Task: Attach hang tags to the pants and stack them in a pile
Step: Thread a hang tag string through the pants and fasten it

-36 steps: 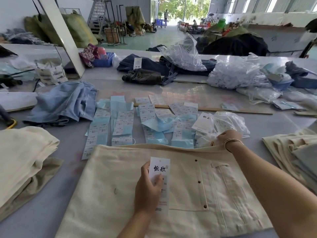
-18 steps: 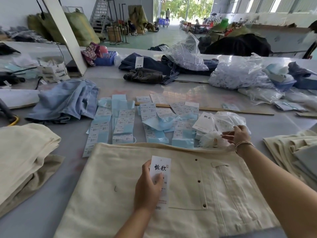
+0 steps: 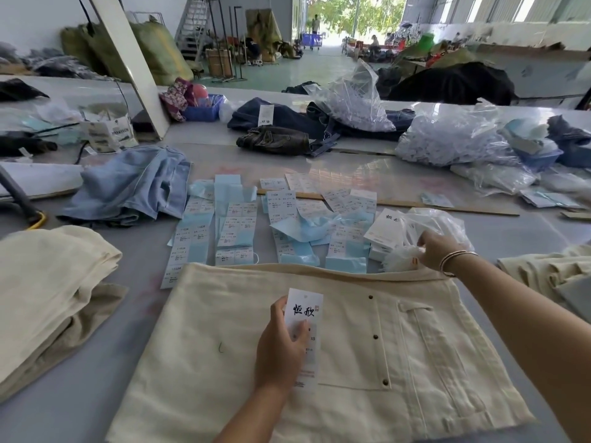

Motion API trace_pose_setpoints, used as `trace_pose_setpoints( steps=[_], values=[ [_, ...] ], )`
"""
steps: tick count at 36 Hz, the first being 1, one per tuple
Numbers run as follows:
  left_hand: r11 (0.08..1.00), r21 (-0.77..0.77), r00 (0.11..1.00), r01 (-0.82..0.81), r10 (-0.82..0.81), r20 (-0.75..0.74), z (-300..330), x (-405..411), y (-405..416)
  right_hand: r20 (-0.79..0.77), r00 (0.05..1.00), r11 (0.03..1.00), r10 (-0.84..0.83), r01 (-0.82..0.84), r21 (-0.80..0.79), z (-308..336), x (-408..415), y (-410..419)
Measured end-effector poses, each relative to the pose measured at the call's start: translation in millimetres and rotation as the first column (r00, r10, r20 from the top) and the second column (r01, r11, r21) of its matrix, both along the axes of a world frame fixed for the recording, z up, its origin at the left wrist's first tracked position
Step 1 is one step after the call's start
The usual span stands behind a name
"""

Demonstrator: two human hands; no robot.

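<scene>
A white hang tag point(image 3: 303, 334) is standing upright in the left hand point(image 3: 281, 350), thumb and fingers pinching its lower half, above the cream pants point(image 3: 351, 362) lying flat on the grey table point(image 3: 96, 372). Beyond the pants' far edge, the right hand point(image 3: 439, 251) is reaching with curled fingers into a white bundle of strings point(image 3: 399, 259) beside a clear plastic bag point(image 3: 438, 223); whether it is holding any is unclear. Left of the pants, folded cream pants point(image 3: 48, 282) are sitting stacked.

Grey table point(image 3: 96, 372) carries cream pants point(image 3: 399, 362), blue label strips point(image 3: 236, 225), folded stack point(image 3: 48, 282).
</scene>
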State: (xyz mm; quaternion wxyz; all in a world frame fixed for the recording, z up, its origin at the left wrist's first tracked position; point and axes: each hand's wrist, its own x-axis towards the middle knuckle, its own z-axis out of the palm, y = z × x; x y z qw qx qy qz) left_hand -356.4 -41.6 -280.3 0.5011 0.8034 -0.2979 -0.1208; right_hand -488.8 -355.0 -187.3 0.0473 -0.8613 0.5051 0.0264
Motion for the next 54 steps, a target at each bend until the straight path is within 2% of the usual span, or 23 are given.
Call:
trace_pose_setpoints(
  steps=[5, 12, 14, 17, 20, 22, 24, 25, 26, 27, 28, 29, 30, 31, 32, 34, 35, 36, 41, 44, 47, 50, 54],
  values=[
    [1.000, 0.003, 1.000, 0.001, -0.001, -0.001, 0.0, -0.6, 0.7, -0.219, 0.974, 0.993, 0.055, -0.076, -0.091, 0.6, -3.1, 1.6],
    [1.000, 0.010, 1.000, 0.000, 0.000, 0.015, -0.9, -0.5, -0.2, -0.323, 0.946, 0.970, -0.017, -0.063, -0.236, 4.1, -9.9, 3.0],
    [1.000, 0.006, 1.000, 0.001, -0.001, 0.010, -1.5, -0.4, -0.1, -0.327, 0.944, 0.972, -0.041, -0.038, -0.231, 5.9, -11.1, -0.3],
    [1.000, -0.005, 1.000, 0.006, -0.007, -0.011, -2.0, 0.1, -0.3, -0.237, 0.969, 0.983, -0.073, 0.031, -0.179, 12.2, -10.3, -3.9],
    [1.000, -0.016, 0.999, -0.003, 0.003, -0.033, -2.1, 1.0, -1.0, 0.002, 1.000, 0.987, -0.028, 0.028, -0.160, 22.1, -2.1, 5.6],
    [0.999, -0.034, 0.998, -0.008, 0.006, -0.058, -1.6, 1.7, -1.5, 0.184, 0.981, 0.998, 0.063, -0.057, -0.037, 27.8, 9.2, 27.1],
    [0.998, -0.060, 0.996, -0.020, 0.014, -0.093, -0.6, 2.5, -2.3, 0.482, 0.876, 0.957, 0.022, -0.158, 0.244, 27.4, 23.4, 60.6],
    [0.997, -0.073, 0.993, -0.028, 0.019, -0.118, 0.1, 2.9, -2.5, 0.635, 0.764, 0.874, -0.115, -0.226, 0.430, 23.4, 29.8, 78.2],
    [0.996, -0.087, 0.989, -0.036, 0.023, -0.143, 0.6, 3.4, -2.5, 0.723, 0.627, 0.753, -0.290, -0.317, 0.577, 18.0, 34.7, 93.7],
    [0.994, -0.101, 0.986, -0.043, 0.026, -0.164, 1.0, 4.1, -2.2, 0.741, 0.506, 0.633, -0.441, -0.411, 0.656, 12.1, 39.3, 107.1],
    [0.992, -0.113, 0.983, -0.048, 0.027, -0.181, 1.1, 5.1, -1.6, 0.724, 0.424, 0.542, -0.544, -0.481, 0.689, 6.3, 43.2, 119.7],
    [0.991, -0.122, 0.980, -0.047, 0.022, -0.196, 1.1, 6.2, -0.6, 0.699, 0.389, 0.487, -0.599, -0.516, 0.705, 0.8, 46.1, 130.9],
    [0.991, -0.129, 0.978, -0.040, 0.013, -0.209, 1.1, 7.1, 0.5, 0.687, 0.396, 0.470, -0.609, -0.517, 0.715, -4.7, 48.1, 140.0],
    [0.991, -0.131, 0.977, -0.031, 0.002, -0.214, 1.1, 7.9, 2.3, 0.691, 0.441, 0.494, -0.572, -0.488, 0.720, -10.7, 48.3, 148.2],
    [0.991, -0.131, 0.977, -0.022, -0.006, -0.212, 1.0, 8.5, 3.1, 0.698, 0.529, 0.554, -0.482, -0.434, 0.711, -16.8, 47.0, 153.8],
    [0.991, -0.134, 0.980, -0.010, -0.017, -0.199, 1.4, 8.5, 4.0, 0.640, 0.748, 0.752, -0.175, -0.318, 0.578, -30.1, 41.5, 157.9],
    [0.991, -0.137, 0.981, -0.004, -0.022, -0.192, 1.6, 8.3, 4.2, 0.571, 0.821, 0.837, -0.024, -0.296, 0.460, -35.8, 38.7, 157.9],
    [0.991, -0.136, 0.983, 0.002, -0.027, -0.183, 1.9, 8.1, 4.1, 0.521, 0.851, 0.887, 0.066, -0.289, 0.360, -39.9, 35.8, 157.9],
    [0.994, -0.109, 0.988, 0.001, -0.018, -0.153, 2.7, 7.3, 1.9, 0.581, 0.805, 0.967, 0.116, -0.226, 0.120, -51.9, 27.7, 154.9],
    [0.995, -0.103, 0.990, 0.013, -0.028, -0.141, 2.4, 7.6, 1.9, 0.532, 0.829, 0.979, 0.173, -0.202, -0.004, -54.9, 28.9, 153.7],
    [0.995, -0.089, 0.989, 0.041, -0.053, -0.139, 1.0, 8.6, 3.5, 0.450, 0.827, 0.941, 0.338, -0.302, -0.152, -56.2, 36.0, 157.4],
    [0.995, -0.076, 0.989, 0.064, -0.074, -0.129, 0.4, 9.0, 3.9, 0.353, 0.844, 0.914, 0.404, -0.388, -0.118, -60.9, 50.7, 163.3],
    [0.994, -0.085, 0.991, 0.068, -0.077, -0.113, 0.5, 8.2, 3.2, 0.277, 0.896, 0.937, 0.348, -0.342, -0.071, -68.9, 63.7, 166.7]
  ],
)
